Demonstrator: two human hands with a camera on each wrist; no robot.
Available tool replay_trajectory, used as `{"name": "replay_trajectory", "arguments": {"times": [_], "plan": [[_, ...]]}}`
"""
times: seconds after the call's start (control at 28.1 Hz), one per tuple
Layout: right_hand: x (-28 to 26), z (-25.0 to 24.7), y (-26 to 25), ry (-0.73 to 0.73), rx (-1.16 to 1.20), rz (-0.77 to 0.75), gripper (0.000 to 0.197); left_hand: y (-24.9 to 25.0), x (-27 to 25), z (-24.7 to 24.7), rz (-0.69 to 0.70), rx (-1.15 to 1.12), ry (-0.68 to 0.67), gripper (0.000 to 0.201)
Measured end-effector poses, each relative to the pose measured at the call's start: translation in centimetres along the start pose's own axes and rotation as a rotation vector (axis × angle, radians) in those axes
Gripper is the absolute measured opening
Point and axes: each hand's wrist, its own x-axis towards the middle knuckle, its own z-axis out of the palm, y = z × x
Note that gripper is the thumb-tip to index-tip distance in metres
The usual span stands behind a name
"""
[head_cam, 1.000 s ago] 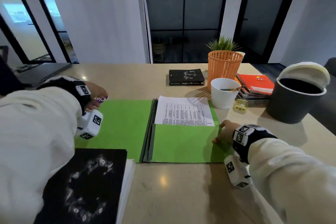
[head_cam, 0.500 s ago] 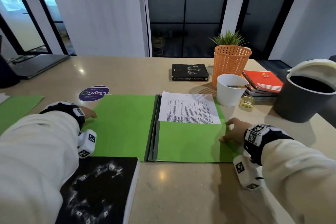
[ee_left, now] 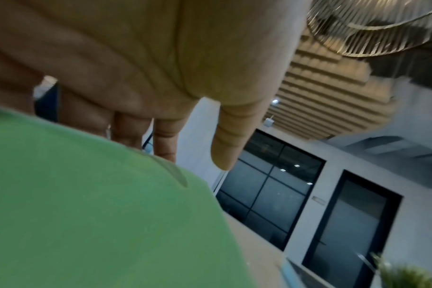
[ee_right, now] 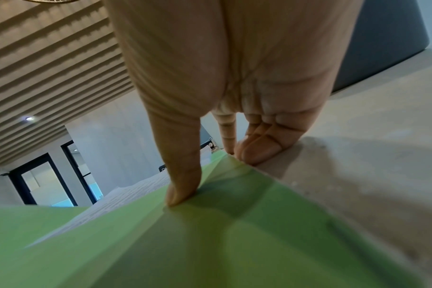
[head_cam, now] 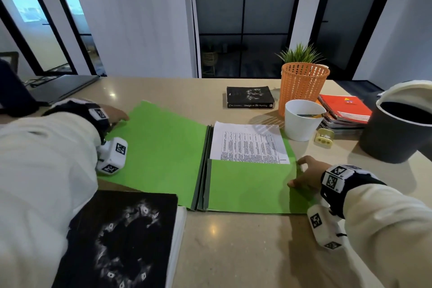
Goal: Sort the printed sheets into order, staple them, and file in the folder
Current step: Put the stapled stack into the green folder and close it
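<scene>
A green folder (head_cam: 163, 159) lies open on the table. The printed sheets (head_cam: 247, 142) sit tucked in its right pocket, top half showing. My left hand (head_cam: 114, 116) holds the left cover at its outer edge, and that edge is raised off the table. In the left wrist view the cover (ee_left: 86, 214) hides the fingertips (ee_left: 165, 144) behind it; the thumb (ee_left: 225, 148) points free. My right hand (head_cam: 304, 175) rests on the folder's right edge, its thumb (ee_right: 183, 191) pressing the pocket (ee_right: 234, 243) and its fingers (ee_right: 257, 150) down at the rim.
A thick black book (head_cam: 121, 241) lies at the near left, a second black book (head_cam: 250, 97) at the back. An orange basket (head_cam: 304, 84), white cup (head_cam: 302, 119), red notebooks (head_cam: 346, 110), small yellow object (head_cam: 324, 138) and dark bin (head_cam: 397, 133) crowd the right. A laptop (head_cam: 63, 86) sits far left.
My left hand left a round purple sticker on the table, came to the folder's left edge and lifted the cover, which now hides the sticker. The right hand stayed put.
</scene>
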Motion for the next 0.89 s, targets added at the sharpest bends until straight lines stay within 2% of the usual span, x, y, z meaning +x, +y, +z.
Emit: {"name": "replay_trajectory", "arguments": {"times": [0.07, 0.18, 0.36, 0.46, 0.57, 0.64, 0.71, 0.75, 0.78, 0.82, 0.86, 0.89], "plan": [[-0.1, 0.1, 0.0, -0.009, 0.01, 0.003, 0.082, 2.3, -0.7, -1.0, -0.007, -0.133, -0.044, 0.036], [-0.6, 0.0, -0.1, -0.005, -0.017, -0.007, 0.083, 6.4, -3.3, -2.5, 0.038, -0.237, -0.183, 0.046], [-0.9, -0.1, 0.0, -0.021, -0.025, -0.034, 0.082, 11.7, -8.2, -1.2, 0.215, -0.279, -0.323, 0.033], [-1.5, -0.5, 0.1, -0.034, -0.076, -0.059, 0.077, 13.6, -11.0, -0.1, 0.31, -0.287, -0.363, 0.024], [-2.0, -1.0, -0.1, -0.077, -0.234, -0.089, 0.066, 14.8, -13.3, 0.6, 0.355, -0.297, -0.432, 0.038], [-2.6, -1.5, -1.0, -0.035, -0.244, -0.154, 0.057, 15.3, -14.4, 1.1, 0.368, -0.3, -0.482, 0.049], [-3.7, -2.5, -2.2, 0.094, -0.076, -0.283, 0.057, 15.5, -15.4, 2.0, 0.395, -0.267, -0.518, 0.055], [-4.5, -3.1, -3.0, 0.12, 0.118, -0.348, 0.06, 15.6, -16.0, 2.8, 0.41, -0.248, -0.53, 0.056], [-5.5, -3.8, -3.7, 0.059, 0.404, -0.384, 0.062, 15.7, -16.5, 3.8, 0.423, -0.228, -0.538, 0.054], [-6.4, -4.5, -4.3, -0.077, 0.713, -0.412, 0.064, 15.7, -17.0, 4.9, 0.432, -0.211, -0.545, 0.054], [-7.3, -5.2, -4.9, -0.212, 0.949, -0.426, 0.066, 15.7, -17.3, 6.1, 0.432, -0.199, -0.563, 0.054], [-7.9, -5.8, -5.1, -0.292, 1.064, -0.424, 0.065, 15.5, -17.6, 7.4, 0.422, -0.193, -0.592, 0.054]]}}
